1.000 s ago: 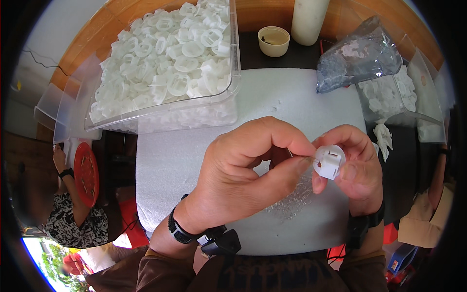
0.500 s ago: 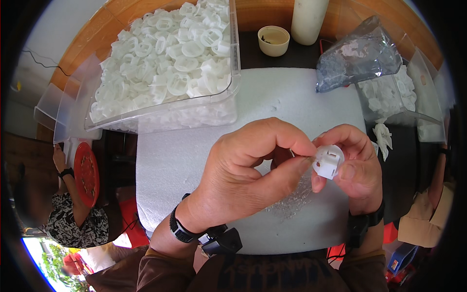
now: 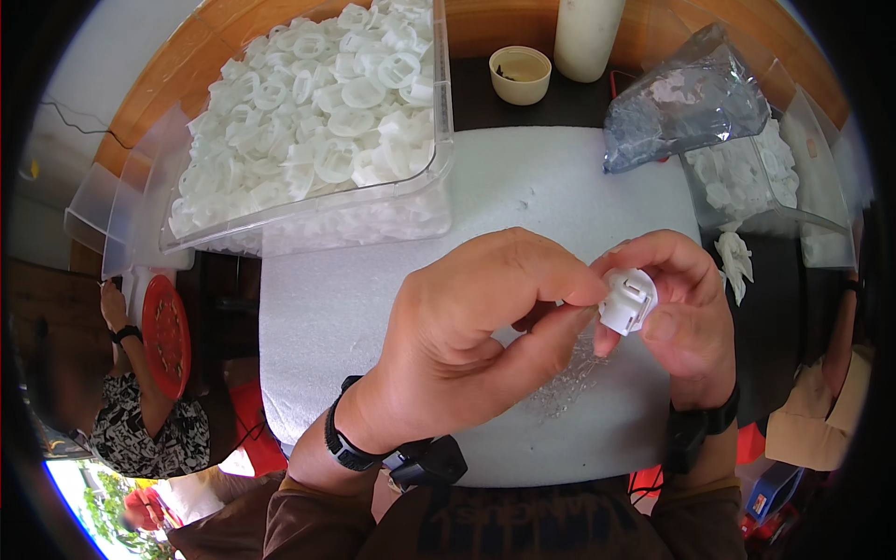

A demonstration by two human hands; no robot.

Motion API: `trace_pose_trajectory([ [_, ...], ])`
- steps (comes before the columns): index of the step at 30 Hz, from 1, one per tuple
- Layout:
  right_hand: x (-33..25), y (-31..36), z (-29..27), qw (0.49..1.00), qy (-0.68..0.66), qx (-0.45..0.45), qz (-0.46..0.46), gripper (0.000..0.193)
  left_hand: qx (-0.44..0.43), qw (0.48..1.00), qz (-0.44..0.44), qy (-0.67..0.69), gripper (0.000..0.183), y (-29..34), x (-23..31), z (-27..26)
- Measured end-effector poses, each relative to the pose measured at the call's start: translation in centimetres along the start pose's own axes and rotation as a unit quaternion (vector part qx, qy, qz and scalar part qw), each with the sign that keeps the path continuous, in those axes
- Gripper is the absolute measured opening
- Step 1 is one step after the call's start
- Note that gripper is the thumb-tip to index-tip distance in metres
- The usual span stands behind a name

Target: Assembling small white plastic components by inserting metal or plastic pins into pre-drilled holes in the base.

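My right hand [image 3: 689,327] holds a small white plastic part [image 3: 628,301] between thumb and fingers, above the right side of a pale board [image 3: 345,327]. The part has a round rim and a raised, slotted block. My left hand [image 3: 471,327] is closed in a pinch, thumb and forefinger tips at the part's left edge. Whatever lies between those tips is too small to make out. Beneath the hands, thin clear scraps [image 3: 566,385] are scattered on the board.
A clear bin [image 3: 411,194] heaped with similar white parts stands at the back left. Behind the board are a cream bowl [image 3: 520,86] and a pale cylinder [image 3: 586,42]. A grey plastic bag [image 3: 686,103] rests by another clear bin [image 3: 761,210]. A person [image 3: 140,411] sits left, near a red tray [image 3: 166,336].
The white part has turned and tilted slightly between my right fingers. My left pinch stays at its edge, shifted a little. The view has moved slightly.
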State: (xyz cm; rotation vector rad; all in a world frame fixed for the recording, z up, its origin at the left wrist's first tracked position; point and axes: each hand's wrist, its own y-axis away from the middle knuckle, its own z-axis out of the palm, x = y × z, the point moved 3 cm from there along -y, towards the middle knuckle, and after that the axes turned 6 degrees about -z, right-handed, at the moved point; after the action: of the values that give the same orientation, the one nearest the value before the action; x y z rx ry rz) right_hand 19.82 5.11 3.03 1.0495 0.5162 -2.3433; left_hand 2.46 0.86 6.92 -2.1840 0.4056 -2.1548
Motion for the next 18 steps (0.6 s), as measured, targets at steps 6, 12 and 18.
trace_pose_trajectory([
  [6,-0.23,0.09,0.20,0.998,0.047,0.003,-0.052,0.044,-0.005,0.992,0.056,-0.112,0.021,-0.24,0.25,-0.09],
  [12,-0.56,0.13,0.68,0.990,0.092,-0.018,-0.101,0.044,0.017,0.998,-0.015,-0.059,0.019,-0.02,-0.16,-0.21],
  [18,-0.46,0.14,0.45,0.991,0.080,-0.031,-0.098,0.044,0.037,0.997,-0.046,-0.056,0.018,-0.01,-0.15,-0.10],
])
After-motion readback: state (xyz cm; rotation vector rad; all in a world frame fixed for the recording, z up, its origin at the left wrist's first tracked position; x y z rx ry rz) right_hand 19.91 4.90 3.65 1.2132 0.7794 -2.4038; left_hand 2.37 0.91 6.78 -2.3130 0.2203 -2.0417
